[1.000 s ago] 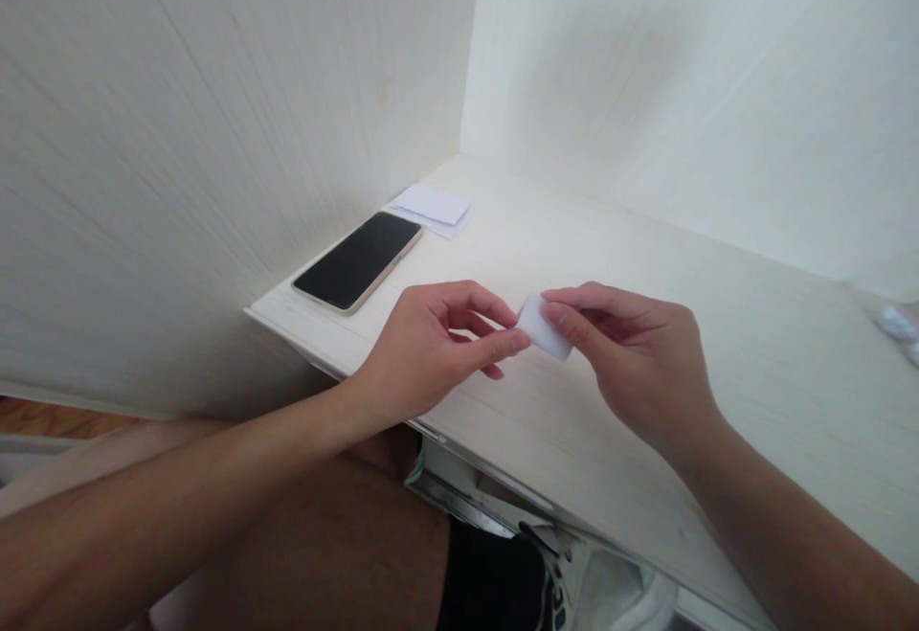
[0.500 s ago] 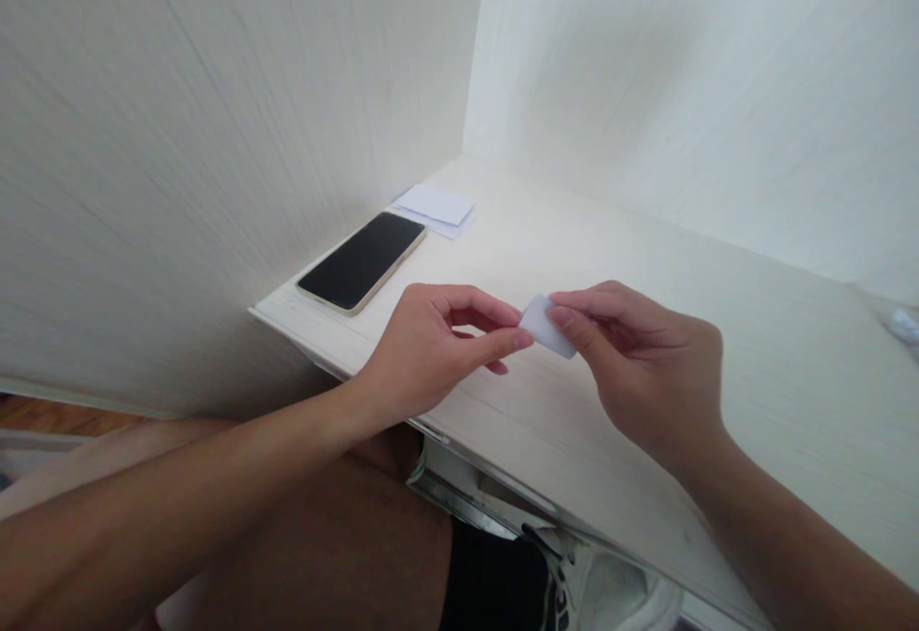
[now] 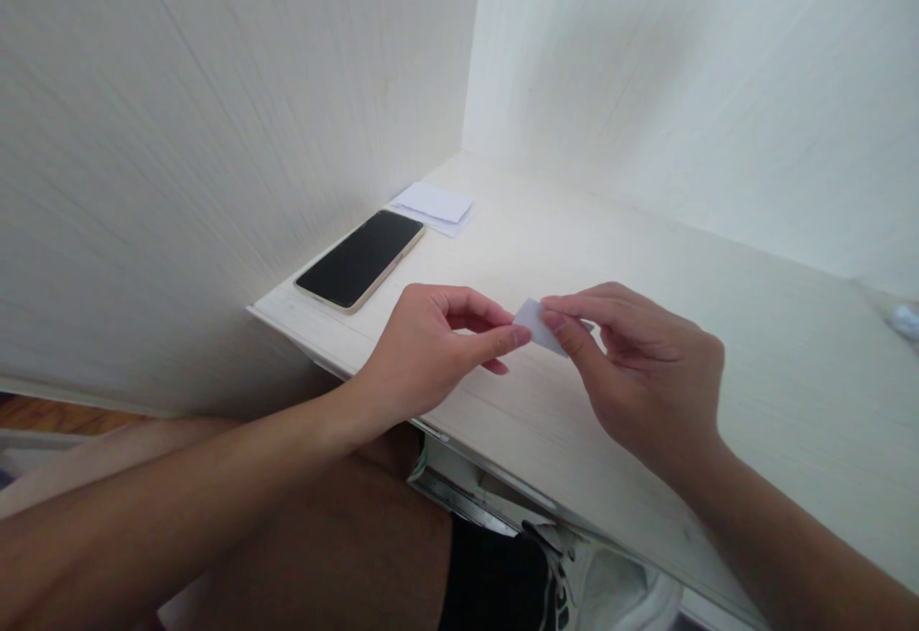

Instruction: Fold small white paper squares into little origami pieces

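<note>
Between my two hands, just above the white tabletop (image 3: 632, 238), is a small piece of white paper (image 3: 540, 326). My left hand (image 3: 456, 339) pinches its left corner between thumb and forefinger, with the other fingers curled behind. On the other side, my right hand (image 3: 638, 349) grips the paper between thumb and fingers and covers much of its right part. A pale tip of the paper shows past the right thumb. Whether it is folded under the fingers is hidden.
A phone (image 3: 361, 259) with a dark screen lies by the left panel (image 3: 287, 114). Behind it sit several white paper sheets (image 3: 435, 205). A shiny crumpled item (image 3: 905, 320) is at the far right edge. My legs are below the table's front edge.
My right fingers have shifted slightly left along the paper, and a tip of it now shows beyond the right thumb. My left hand keeps its pinch almost unmoved.
</note>
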{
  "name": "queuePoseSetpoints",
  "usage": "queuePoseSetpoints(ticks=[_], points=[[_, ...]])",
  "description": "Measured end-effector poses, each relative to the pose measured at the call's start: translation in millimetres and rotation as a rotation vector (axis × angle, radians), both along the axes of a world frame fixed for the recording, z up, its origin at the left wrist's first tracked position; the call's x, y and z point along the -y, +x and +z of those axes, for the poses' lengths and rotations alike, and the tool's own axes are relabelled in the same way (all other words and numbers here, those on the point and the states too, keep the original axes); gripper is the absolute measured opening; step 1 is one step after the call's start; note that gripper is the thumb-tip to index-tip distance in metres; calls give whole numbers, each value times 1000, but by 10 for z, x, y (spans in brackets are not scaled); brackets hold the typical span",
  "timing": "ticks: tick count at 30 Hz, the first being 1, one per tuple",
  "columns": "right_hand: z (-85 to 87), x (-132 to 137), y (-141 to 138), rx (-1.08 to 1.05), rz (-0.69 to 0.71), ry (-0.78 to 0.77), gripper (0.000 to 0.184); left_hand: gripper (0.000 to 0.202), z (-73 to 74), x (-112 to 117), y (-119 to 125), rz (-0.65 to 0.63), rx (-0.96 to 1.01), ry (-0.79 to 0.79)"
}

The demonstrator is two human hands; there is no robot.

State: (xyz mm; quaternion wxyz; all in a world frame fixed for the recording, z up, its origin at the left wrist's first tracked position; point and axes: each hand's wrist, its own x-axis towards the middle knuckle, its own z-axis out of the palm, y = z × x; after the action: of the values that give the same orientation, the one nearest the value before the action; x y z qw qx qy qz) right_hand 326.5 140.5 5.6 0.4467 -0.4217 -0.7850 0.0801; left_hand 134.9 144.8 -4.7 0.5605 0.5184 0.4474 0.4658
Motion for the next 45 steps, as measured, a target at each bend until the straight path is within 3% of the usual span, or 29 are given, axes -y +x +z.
queuePoseSetpoints(ticks=[4,8,18,23,31,41,45], points=[[8,10,-1,31,-2,-15,13,13,4,-50,-57,-41,-148,29],[5,10,-4,31,-13,-24,13,10,-23,-72,-85,-47,-171,36],[-19,-6,-1,-25,14,3,11,28,-36,-8,27,-7,186,-9],[-20,-8,0,-33,41,-28,13,33,-15,-31,-11,-57,148,-95],[-25,-12,-24,-118,62,-153,14,33,-25,-22,29,-174,117,-92],[-29,-17,-34,-167,78,-208,13,35,38,-9,85,-176,72,-124],[-22,-5,-42,-164,90,-229,12,35,20,-7,110,-176,8,-51]])
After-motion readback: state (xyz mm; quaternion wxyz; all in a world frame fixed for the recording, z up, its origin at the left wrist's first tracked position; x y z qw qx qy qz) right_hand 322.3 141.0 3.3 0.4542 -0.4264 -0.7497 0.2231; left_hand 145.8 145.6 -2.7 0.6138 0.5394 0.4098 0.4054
